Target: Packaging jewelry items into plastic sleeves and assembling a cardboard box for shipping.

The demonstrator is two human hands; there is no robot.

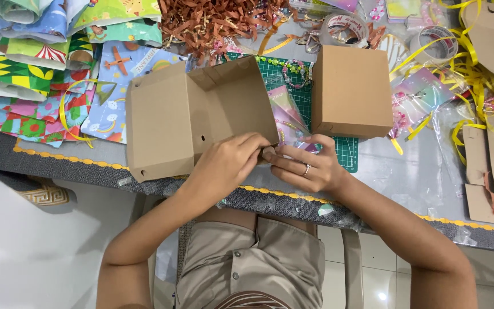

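Observation:
A flat-folded brown cardboard box [184, 117] lies half open on the table in front of me, flaps spread to the left. My left hand [224, 166] grips its lower right flap, fingers curled over the edge. My right hand [304, 166], with a ring on one finger, pinches the same corner from the right, fingertips meeting the left hand's. A shiny pastel plastic bag [289, 117] lies just behind the hands on a green cutting mat [347, 151].
A closed brown box [353, 91] stands right of the mat. Colourful wrapping paper [47, 68] is piled at the left, brown paper shreds [212, 23] at the back, tape rolls [347, 28], yellow ribbon [470, 68] and cardboard pieces [490, 177] at the right. The table edge [115, 171] runs near my lap.

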